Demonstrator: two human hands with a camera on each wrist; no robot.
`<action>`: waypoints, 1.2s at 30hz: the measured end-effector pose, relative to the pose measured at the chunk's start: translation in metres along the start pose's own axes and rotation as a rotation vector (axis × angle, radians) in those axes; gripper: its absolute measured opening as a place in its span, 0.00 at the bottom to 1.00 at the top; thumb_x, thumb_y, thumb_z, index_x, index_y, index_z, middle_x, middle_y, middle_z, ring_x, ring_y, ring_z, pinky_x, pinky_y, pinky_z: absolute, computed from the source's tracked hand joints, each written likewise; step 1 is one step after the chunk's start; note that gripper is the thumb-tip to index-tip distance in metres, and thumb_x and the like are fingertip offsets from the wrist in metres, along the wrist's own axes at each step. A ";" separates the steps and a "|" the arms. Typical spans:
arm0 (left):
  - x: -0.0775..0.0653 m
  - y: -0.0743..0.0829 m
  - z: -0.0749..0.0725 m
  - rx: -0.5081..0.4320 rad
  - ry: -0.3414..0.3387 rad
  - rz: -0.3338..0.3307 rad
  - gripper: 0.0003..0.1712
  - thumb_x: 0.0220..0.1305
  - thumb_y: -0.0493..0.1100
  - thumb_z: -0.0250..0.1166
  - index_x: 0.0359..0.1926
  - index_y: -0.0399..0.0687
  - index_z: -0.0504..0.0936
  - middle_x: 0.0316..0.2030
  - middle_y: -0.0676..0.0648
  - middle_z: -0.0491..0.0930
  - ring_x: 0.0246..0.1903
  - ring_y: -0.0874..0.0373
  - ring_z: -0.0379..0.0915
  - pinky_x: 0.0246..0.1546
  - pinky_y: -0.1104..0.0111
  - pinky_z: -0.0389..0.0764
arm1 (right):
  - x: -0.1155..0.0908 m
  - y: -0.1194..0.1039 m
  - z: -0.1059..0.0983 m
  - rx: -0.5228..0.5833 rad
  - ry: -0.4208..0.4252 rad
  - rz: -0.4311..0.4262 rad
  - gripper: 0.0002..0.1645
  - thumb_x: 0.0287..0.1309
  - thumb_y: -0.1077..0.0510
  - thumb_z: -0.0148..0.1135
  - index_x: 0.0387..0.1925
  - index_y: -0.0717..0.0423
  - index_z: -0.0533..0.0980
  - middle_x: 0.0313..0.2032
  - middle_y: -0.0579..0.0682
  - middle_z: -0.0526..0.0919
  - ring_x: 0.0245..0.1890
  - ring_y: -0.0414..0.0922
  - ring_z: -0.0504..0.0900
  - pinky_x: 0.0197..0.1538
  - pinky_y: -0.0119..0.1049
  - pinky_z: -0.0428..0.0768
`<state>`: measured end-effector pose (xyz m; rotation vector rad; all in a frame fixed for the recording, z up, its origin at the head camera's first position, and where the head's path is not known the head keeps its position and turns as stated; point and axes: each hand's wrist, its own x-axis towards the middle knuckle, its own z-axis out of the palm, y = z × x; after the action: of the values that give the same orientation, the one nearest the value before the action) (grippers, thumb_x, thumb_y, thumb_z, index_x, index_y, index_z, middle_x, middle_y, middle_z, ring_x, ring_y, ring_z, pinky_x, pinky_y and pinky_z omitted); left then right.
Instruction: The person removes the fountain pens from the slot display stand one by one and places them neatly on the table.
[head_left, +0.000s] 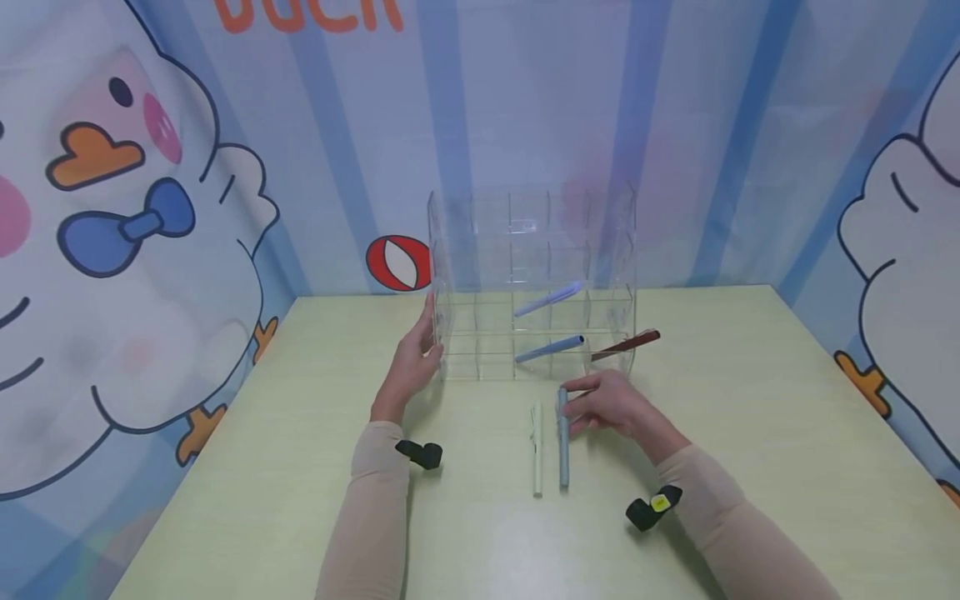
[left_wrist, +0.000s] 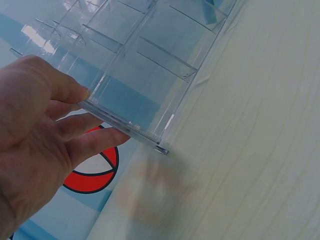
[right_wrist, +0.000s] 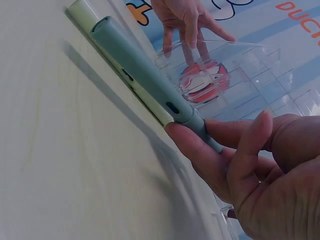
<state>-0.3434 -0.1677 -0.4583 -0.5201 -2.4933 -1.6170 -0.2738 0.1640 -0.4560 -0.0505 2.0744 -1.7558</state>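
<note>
The blue-grey pen [head_left: 564, 458] lies just left of my right hand [head_left: 611, 404], its long axis running away from me toward the rack. My right fingers are pinched on its far end, so its near length juts free; whether it touches the counter [head_left: 247, 500] I cannot tell. The right hand is plainly the nearer. The barrel is a smooth, matt tube with dark oval slots — plastic, I'd judge. Just left of it, almost parallel, is a slim pale green pen [head_left: 537, 450] with a clip. Beyond stands the clear rack [head_left: 480, 333], thin glossy walls in square cells, holding tilted purple [head_left: 549, 298], blue [head_left: 551, 348] and brown pens [head_left: 626, 344]. My left hand [head_left: 411, 362] grips its left wall — thumb in front, fingers behind. The counter is pale, faintly grained.
</note>
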 end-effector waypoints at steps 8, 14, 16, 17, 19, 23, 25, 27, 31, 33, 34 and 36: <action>0.000 0.000 0.000 0.019 0.005 -0.001 0.53 0.70 0.27 0.54 0.78 0.79 0.39 0.77 0.47 0.51 0.71 0.45 0.58 0.66 0.51 0.67 | 0.001 0.002 0.005 -0.007 0.001 -0.004 0.35 0.57 0.71 0.67 0.65 0.77 0.67 0.38 0.65 0.87 0.23 0.46 0.87 0.16 0.23 0.71; 0.001 0.001 0.000 0.017 0.001 0.010 0.53 0.70 0.27 0.53 0.79 0.76 0.39 0.77 0.44 0.50 0.72 0.45 0.57 0.66 0.51 0.67 | 0.002 0.003 0.006 -0.022 0.013 -0.003 0.34 0.57 0.71 0.67 0.64 0.77 0.67 0.36 0.64 0.87 0.23 0.47 0.88 0.17 0.23 0.72; 0.001 0.001 0.000 0.014 -0.001 0.011 0.53 0.70 0.27 0.53 0.79 0.76 0.39 0.77 0.44 0.50 0.72 0.45 0.57 0.66 0.51 0.67 | 0.002 0.004 0.007 -0.023 0.016 0.000 0.34 0.57 0.71 0.67 0.64 0.76 0.68 0.36 0.64 0.87 0.24 0.48 0.88 0.17 0.24 0.72; 0.001 0.001 0.000 0.014 0.000 0.010 0.53 0.70 0.27 0.53 0.79 0.77 0.39 0.77 0.44 0.50 0.72 0.46 0.56 0.66 0.51 0.67 | 0.001 0.004 0.007 -0.025 0.014 0.001 0.34 0.57 0.71 0.67 0.64 0.76 0.68 0.36 0.64 0.87 0.24 0.48 0.88 0.17 0.23 0.72; 0.001 0.000 0.000 0.018 -0.001 0.007 0.53 0.70 0.27 0.53 0.78 0.78 0.39 0.78 0.46 0.50 0.72 0.46 0.56 0.66 0.52 0.67 | 0.001 0.005 0.008 -0.027 0.009 0.005 0.34 0.56 0.71 0.67 0.64 0.76 0.68 0.36 0.65 0.87 0.24 0.48 0.88 0.17 0.23 0.72; 0.001 0.000 0.000 0.019 -0.001 0.005 0.53 0.70 0.27 0.53 0.78 0.80 0.39 0.78 0.50 0.48 0.73 0.48 0.54 0.67 0.52 0.67 | 0.001 0.006 0.009 -0.038 0.015 0.011 0.33 0.56 0.70 0.68 0.63 0.75 0.70 0.35 0.64 0.87 0.23 0.47 0.87 0.17 0.24 0.72; 0.001 0.001 0.000 0.016 0.000 0.008 0.53 0.70 0.27 0.53 0.78 0.80 0.39 0.78 0.50 0.48 0.73 0.49 0.54 0.67 0.53 0.67 | 0.002 0.006 0.010 -0.043 0.027 0.017 0.32 0.55 0.70 0.68 0.62 0.74 0.71 0.34 0.63 0.87 0.22 0.47 0.87 0.17 0.24 0.74; 0.001 0.001 0.000 0.015 0.001 0.009 0.54 0.70 0.27 0.53 0.78 0.80 0.39 0.78 0.50 0.48 0.73 0.49 0.54 0.67 0.53 0.66 | 0.002 0.007 0.011 -0.046 0.030 0.021 0.32 0.55 0.70 0.69 0.62 0.73 0.72 0.33 0.63 0.87 0.22 0.48 0.87 0.19 0.26 0.77; 0.000 0.001 0.000 0.026 0.004 0.001 0.54 0.70 0.27 0.53 0.77 0.82 0.39 0.78 0.49 0.49 0.73 0.48 0.55 0.67 0.53 0.66 | 0.002 0.007 0.013 -0.024 0.020 0.028 0.31 0.55 0.71 0.68 0.61 0.74 0.72 0.30 0.62 0.87 0.22 0.49 0.87 0.25 0.32 0.83; 0.000 0.000 0.000 0.029 0.007 -0.003 0.54 0.70 0.27 0.53 0.77 0.83 0.39 0.78 0.48 0.49 0.72 0.48 0.55 0.67 0.53 0.66 | 0.002 0.007 0.014 -0.015 0.013 0.024 0.31 0.55 0.71 0.68 0.61 0.75 0.71 0.30 0.61 0.87 0.22 0.50 0.87 0.27 0.35 0.85; 0.000 0.000 0.000 0.031 0.007 -0.004 0.54 0.70 0.27 0.53 0.77 0.83 0.39 0.78 0.48 0.49 0.72 0.48 0.56 0.67 0.53 0.66 | 0.002 0.007 0.014 -0.013 0.010 0.022 0.31 0.55 0.71 0.68 0.61 0.75 0.71 0.30 0.61 0.87 0.22 0.49 0.87 0.28 0.36 0.86; -0.001 0.000 0.000 0.032 0.009 -0.006 0.54 0.70 0.27 0.54 0.77 0.84 0.39 0.78 0.49 0.49 0.72 0.47 0.56 0.67 0.53 0.66 | 0.001 0.006 0.015 -0.021 0.007 0.019 0.31 0.55 0.71 0.68 0.61 0.76 0.71 0.30 0.61 0.86 0.22 0.49 0.87 0.29 0.37 0.86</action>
<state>-0.3430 -0.1680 -0.4587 -0.5009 -2.5121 -1.5745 -0.2682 0.1506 -0.4640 -0.0308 2.0917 -1.7257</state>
